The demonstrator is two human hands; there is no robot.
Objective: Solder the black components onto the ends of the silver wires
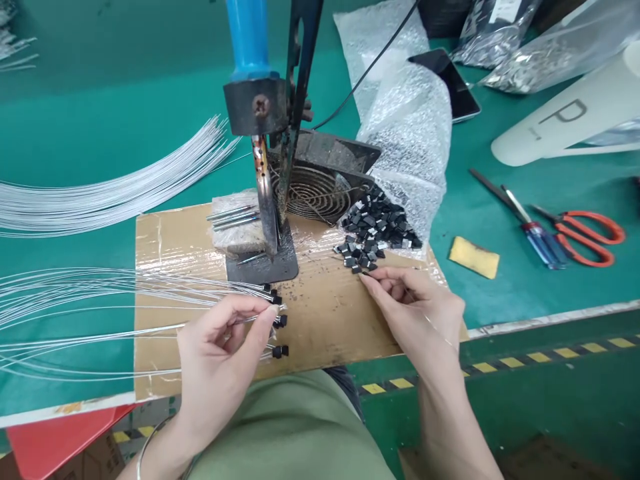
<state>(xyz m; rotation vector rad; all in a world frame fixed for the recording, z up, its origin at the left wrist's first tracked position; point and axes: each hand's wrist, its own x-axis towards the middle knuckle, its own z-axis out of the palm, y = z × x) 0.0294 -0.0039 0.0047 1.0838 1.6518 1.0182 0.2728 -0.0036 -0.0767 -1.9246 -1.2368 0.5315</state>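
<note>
My left hand (225,353) is closed in a pinch on a thin white wire, with its end close to the thumb and fingertip. Beside those fingertips lie wires tipped with small black connectors (281,351), their lengths (100,283) running off to the left. At the near edge of a pile of small black pieces (375,220), my right hand (415,300) has thumb and forefinger pressed together on one black piece, mostly hidden. A blue-handled soldering iron (249,40) is clamped in a stand, its tip pointing down between and beyond my hands.
Cardboard (320,327) covers the green bench here. Behind the iron sits a fan with a round grille (315,193). A bundle of white wires (125,190) lies far left. At right are bubble wrap (415,127), a yellow sponge (474,257), a screwdriver (543,243) and orange-handled scissors (590,233).
</note>
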